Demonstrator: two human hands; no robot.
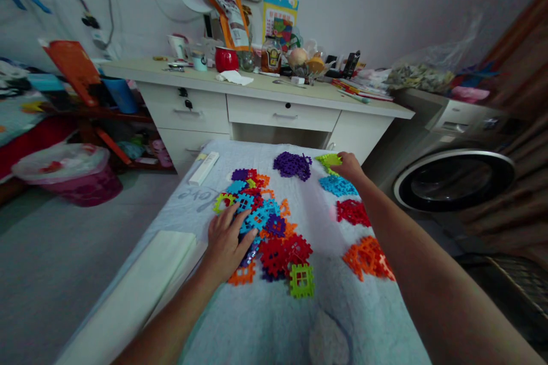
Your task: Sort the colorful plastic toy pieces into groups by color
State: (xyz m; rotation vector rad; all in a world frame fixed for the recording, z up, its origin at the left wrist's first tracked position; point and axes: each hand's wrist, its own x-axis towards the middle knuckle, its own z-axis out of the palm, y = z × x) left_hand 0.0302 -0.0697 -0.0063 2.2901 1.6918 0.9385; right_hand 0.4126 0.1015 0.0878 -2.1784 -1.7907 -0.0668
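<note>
My left hand (228, 236) lies with its fingers spread over the left side of a mixed heap of flat plastic interlocking building pieces (257, 218). The heap holds blue, red, orange, purple and some green square pieces with notched edges. At the far right of the cloth, my right hand (350, 167) has its fingers closed at the right edge of the green building pieces (327, 161). Nearby lie single-colour piles: purple pieces (293, 166), blue pieces (337, 185), red pieces (353, 212) and orange pieces (368, 258). One green square piece (302, 281) sits at the heap's near end.
A pale cloth (342, 319) covers the work surface. Along its left side are a long white box (156, 265) and a smaller white strip (204, 168). Beyond stands a white desk (282, 104) with jars and a pouch; a washing machine (454, 148) is at right.
</note>
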